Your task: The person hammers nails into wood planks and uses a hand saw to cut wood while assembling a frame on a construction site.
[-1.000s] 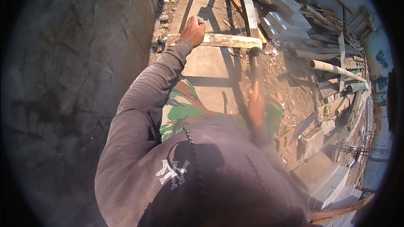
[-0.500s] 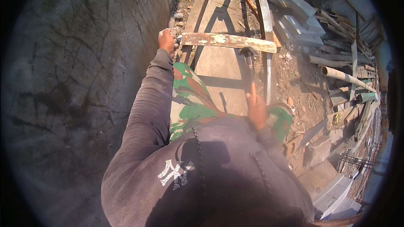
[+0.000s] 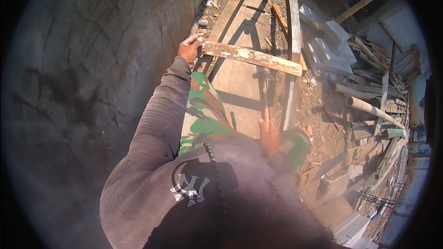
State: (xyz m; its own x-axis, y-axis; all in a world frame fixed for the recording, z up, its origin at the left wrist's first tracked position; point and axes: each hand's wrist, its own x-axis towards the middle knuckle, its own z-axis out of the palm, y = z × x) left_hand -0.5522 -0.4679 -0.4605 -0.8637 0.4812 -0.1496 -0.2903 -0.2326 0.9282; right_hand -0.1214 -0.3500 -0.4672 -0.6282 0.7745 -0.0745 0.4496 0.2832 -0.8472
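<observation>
My left hand (image 3: 190,50) is closed at the left end of a narrow wooden board (image 3: 251,56) flecked with old white paint. The board lies across two long wooden rails, a left rail (image 3: 233,7) and a right rail (image 3: 292,23), its right end lower in the picture. Lower right, my right hand (image 3: 269,137) grips a hammer (image 3: 265,103) by its handle. The hammer's head, blurred, is just below the board and apart from my left hand. Whether my left fingers also hold something small, I cannot tell.
A stained grey wall (image 3: 92,74) fills the left side. To the right are stacked pale blocks (image 3: 330,41), a bamboo pole (image 3: 369,109) and a heap of scrap timber. My camouflage-clad leg (image 3: 205,110) is beside the left rail.
The board now slants more, its right end lower in view. The hammer has dropped a little away from the board and shifted left. My left fingers have moved closer round the board's end.
</observation>
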